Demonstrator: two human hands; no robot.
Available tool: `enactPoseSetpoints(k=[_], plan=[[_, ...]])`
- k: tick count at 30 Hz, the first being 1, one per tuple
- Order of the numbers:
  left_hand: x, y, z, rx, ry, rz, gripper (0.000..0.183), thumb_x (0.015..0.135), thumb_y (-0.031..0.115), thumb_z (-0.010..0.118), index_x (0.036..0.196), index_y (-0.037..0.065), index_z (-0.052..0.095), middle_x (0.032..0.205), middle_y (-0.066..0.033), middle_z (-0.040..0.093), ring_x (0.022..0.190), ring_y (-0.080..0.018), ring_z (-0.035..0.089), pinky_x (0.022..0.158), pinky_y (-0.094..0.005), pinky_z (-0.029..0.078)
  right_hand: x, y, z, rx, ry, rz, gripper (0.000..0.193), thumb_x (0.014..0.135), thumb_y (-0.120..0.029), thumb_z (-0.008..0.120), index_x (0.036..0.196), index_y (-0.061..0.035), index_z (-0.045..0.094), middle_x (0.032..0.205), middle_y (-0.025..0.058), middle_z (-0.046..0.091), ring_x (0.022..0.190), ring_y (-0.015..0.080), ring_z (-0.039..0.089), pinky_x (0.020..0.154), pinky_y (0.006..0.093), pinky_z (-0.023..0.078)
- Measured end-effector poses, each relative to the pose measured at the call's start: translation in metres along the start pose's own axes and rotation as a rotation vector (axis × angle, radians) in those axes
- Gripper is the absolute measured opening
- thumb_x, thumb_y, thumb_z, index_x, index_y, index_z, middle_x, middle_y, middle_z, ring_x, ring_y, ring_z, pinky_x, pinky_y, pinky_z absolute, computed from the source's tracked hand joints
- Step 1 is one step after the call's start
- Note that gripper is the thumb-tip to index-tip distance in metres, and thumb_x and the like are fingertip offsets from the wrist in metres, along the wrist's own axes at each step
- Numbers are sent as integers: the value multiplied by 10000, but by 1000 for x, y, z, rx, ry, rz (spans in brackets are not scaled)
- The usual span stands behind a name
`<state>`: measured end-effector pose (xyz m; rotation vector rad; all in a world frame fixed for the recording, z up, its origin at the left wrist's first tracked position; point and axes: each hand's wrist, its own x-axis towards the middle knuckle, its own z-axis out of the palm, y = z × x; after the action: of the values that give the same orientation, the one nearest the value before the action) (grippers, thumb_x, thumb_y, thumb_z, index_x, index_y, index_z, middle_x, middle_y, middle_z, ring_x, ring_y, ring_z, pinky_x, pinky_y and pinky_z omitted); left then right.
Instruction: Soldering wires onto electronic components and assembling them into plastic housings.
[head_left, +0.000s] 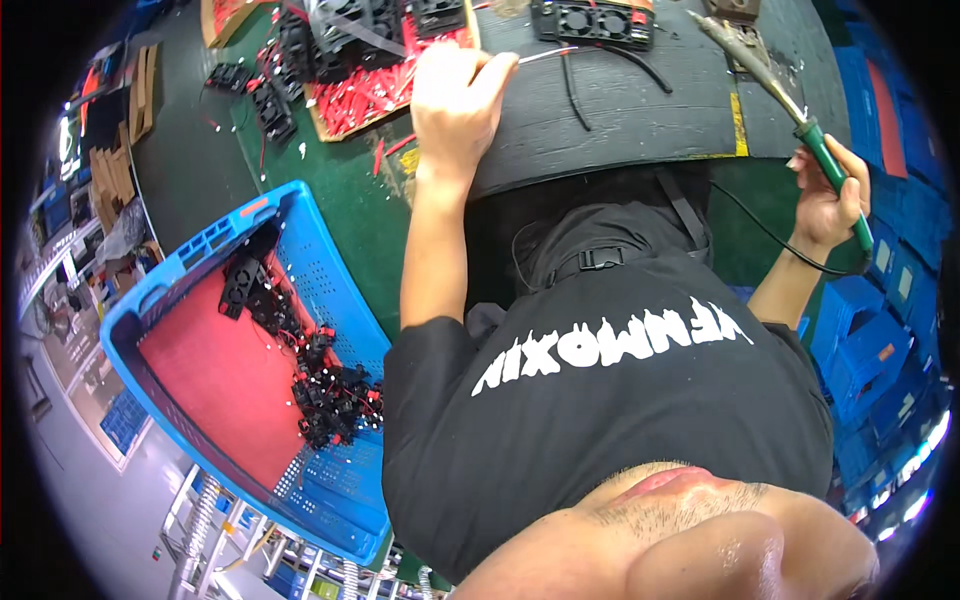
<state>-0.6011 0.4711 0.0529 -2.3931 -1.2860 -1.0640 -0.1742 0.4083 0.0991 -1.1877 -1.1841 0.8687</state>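
Note:
My right hand point(832, 196) is wrapped round the green handle of a soldering iron point(826, 152). The iron slants up and to the left, its grey tip raised over the right end of a black board. My left hand point(455, 105) is closed in a pinch at the near edge of the board, and a thin silvery wire point(541, 55) runs out of it to the right. That wire reaches toward a black twin-fan unit point(597, 22) at the far edge, where two black leads point(576, 92) lie. The iron's tip is apart from the fan unit.
Left of my hand, a cardboard tray point(352, 108) holds red pieces with black fans on top. More fans point(272, 108) lie on the green surface. A blue crate point(345, 285) with fan parts stands at left. Blue bins point(868, 340) are stacked at right. The iron's black cord point(757, 225) hangs near my waist.

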Motion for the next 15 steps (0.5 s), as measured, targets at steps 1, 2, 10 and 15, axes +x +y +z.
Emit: enactPoseSetpoints(k=[1, 2, 10, 15], plan=[[1, 12, 0, -26, -8, -15, 171, 783, 117, 722, 949, 155, 742, 753, 2, 577, 695, -203, 577, 706, -347, 464, -6, 9, -3, 36, 45, 37, 619, 932, -472, 503, 1176, 84, 622, 946, 247, 708, 703, 270, 688, 575, 288, 518], [3, 23, 3, -54, -16, -31, 205, 778, 99, 721, 974, 153, 746, 743, 0, 565, 662, -202, 561, 663, -330, 458, -10, 18, -4, 68, 93, 102, 600, 941, -463, 493, 1168, 77, 624, 912, 248, 706, 672, 262, 680, 557, 281, 511], [35, 51, 37, -56, -80, -80, 172, 799, 120, 770, 967, 149, 758, 712, -22, 579, 584, -200, 567, 543, -325, 439, -25, 56, 7, 324, 103, 179, 536, 957, -408, 467, 1148, 68, 624, 847, 256, 684, 634, 272, 650, 548, 306, 498], [3, 69, 23, -325, -202, -192, 171, 805, 72, 761, 972, 96, 733, 750, -46, 613, 615, -225, 627, 550, -319, 494, -21, 60, -17, 416, 90, 156, 526, 950, -410, 478, 1145, 54, 631, 901, 282, 675, 662, 277, 635, 550, 315, 490]])
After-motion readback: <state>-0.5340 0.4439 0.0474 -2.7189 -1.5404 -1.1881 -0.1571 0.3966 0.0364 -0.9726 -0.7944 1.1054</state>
